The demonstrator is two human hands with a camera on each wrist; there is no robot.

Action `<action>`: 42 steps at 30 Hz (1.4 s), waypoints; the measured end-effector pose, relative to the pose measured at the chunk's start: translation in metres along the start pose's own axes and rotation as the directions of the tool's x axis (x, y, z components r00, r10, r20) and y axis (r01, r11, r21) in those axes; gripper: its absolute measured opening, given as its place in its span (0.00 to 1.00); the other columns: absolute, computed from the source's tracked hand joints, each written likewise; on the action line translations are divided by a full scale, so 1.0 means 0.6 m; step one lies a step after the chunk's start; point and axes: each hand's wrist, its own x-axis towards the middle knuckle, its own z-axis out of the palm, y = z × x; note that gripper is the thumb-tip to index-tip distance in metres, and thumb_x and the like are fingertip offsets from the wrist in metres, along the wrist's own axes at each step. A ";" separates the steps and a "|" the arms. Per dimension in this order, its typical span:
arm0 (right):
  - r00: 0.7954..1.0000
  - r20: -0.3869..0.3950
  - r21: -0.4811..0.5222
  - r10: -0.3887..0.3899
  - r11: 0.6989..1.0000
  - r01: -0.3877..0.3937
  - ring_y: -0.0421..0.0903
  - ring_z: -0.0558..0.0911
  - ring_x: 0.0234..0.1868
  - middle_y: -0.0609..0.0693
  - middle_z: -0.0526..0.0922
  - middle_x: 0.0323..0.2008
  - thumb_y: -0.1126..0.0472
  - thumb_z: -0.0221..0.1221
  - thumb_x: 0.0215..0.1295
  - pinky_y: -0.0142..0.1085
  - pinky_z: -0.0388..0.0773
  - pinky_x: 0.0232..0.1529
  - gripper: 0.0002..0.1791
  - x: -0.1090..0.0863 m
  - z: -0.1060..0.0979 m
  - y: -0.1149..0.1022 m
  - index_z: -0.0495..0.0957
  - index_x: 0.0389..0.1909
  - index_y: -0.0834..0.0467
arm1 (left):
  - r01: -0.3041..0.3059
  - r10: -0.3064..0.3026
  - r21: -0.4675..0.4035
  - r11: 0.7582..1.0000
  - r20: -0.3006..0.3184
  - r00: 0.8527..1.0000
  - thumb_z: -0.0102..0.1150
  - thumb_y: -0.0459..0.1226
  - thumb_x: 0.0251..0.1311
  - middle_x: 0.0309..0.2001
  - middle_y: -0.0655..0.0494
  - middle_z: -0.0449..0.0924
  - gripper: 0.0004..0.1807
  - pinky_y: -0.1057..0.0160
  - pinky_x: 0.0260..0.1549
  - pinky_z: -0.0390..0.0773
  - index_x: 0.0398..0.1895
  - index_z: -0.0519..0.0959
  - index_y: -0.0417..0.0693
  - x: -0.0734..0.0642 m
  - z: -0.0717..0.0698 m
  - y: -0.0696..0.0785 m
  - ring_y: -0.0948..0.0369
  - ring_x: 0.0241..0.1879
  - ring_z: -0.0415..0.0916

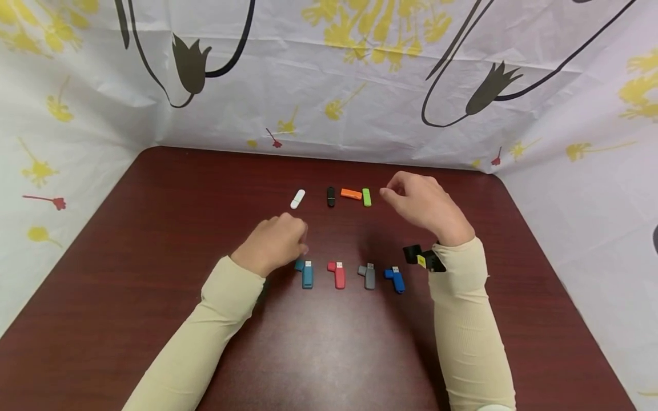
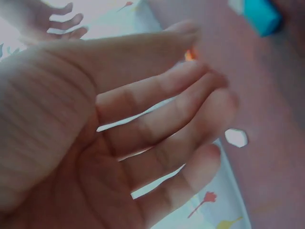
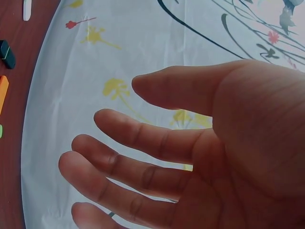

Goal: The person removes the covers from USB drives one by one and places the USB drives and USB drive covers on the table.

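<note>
My left hand point(image 1: 272, 242) hovers just behind the teal USB stick point(image 1: 307, 275), its fingers loosely bent and holding nothing. In the left wrist view, the palm and fingers point(image 2: 176, 109) look relaxed. Right of the green USB stick point(image 1: 366, 197) my right hand point(image 1: 424, 202) is raised, thumb and fingers apart and empty, as the right wrist view confirms. A front row continues with a red USB stick point(image 1: 340, 276), a grey one point(image 1: 369, 277) and a blue one point(image 1: 398, 281), all with bare metal plugs. Behind lie white point(image 1: 297, 198), black point(image 1: 331, 197) and orange point(image 1: 351, 194) sticks.
The dark red-brown table point(image 1: 128, 240) has a glossy reflection near its front. A white sheet point(image 1: 288, 85) printed with flowers hangs behind it and along both sides. A black strap piece with a yellow mark point(image 1: 421, 260) juts from the right sleeve.
</note>
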 end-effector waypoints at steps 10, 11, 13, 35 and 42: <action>1.000 -0.007 0.046 0.005 0.999 -0.005 0.62 0.80 0.64 0.63 0.84 0.63 0.51 0.55 0.83 0.60 0.76 0.66 0.23 0.016 -0.001 0.014 0.77 0.68 0.62 | 0.005 -0.003 0.007 1.000 -0.248 0.969 0.68 0.44 0.75 0.55 0.43 0.83 0.22 0.49 0.52 0.88 0.62 0.83 0.38 0.005 -0.048 0.009 0.48 0.54 0.81; 1.000 -0.010 0.055 0.005 0.998 -0.005 0.62 0.80 0.65 0.63 0.83 0.65 0.51 0.55 0.83 0.60 0.76 0.66 0.24 0.018 0.000 0.015 0.76 0.70 0.62 | 0.010 -0.012 -0.008 1.000 -0.259 0.966 0.67 0.45 0.76 0.59 0.42 0.82 0.24 0.48 0.55 0.87 0.65 0.81 0.38 0.005 -0.052 0.011 0.47 0.58 0.80; 1.000 -0.019 0.073 0.005 0.997 -0.004 0.63 0.80 0.67 0.64 0.82 0.67 0.52 0.55 0.83 0.60 0.76 0.68 0.26 0.024 0.002 0.015 0.74 0.72 0.62 | 0.016 -0.029 -0.049 0.999 -0.278 0.960 0.64 0.46 0.78 0.65 0.40 0.78 0.27 0.46 0.58 0.85 0.70 0.78 0.39 0.007 -0.059 0.014 0.45 0.63 0.76; 0.995 -0.059 0.164 0.077 0.984 -0.066 0.64 0.77 0.71 0.66 0.77 0.72 0.55 0.55 0.84 0.58 0.75 0.71 0.30 0.100 0.044 0.024 0.69 0.78 0.65 | 0.051 -0.093 -0.146 0.988 -0.299 0.950 0.48 0.50 0.85 0.78 0.43 0.65 0.31 0.40 0.70 0.75 0.81 0.67 0.46 0.016 -0.077 0.037 0.44 0.75 0.65; 0.987 0.045 0.130 0.151 0.979 -0.156 0.66 0.78 0.70 0.70 0.76 0.71 0.53 0.55 0.84 0.59 0.76 0.71 0.32 0.140 0.093 0.061 0.67 0.77 0.69 | 0.047 -0.079 -0.117 0.992 -0.292 0.953 0.50 0.51 0.84 0.79 0.42 0.65 0.31 0.40 0.70 0.75 0.81 0.67 0.46 0.014 -0.078 0.037 0.43 0.76 0.65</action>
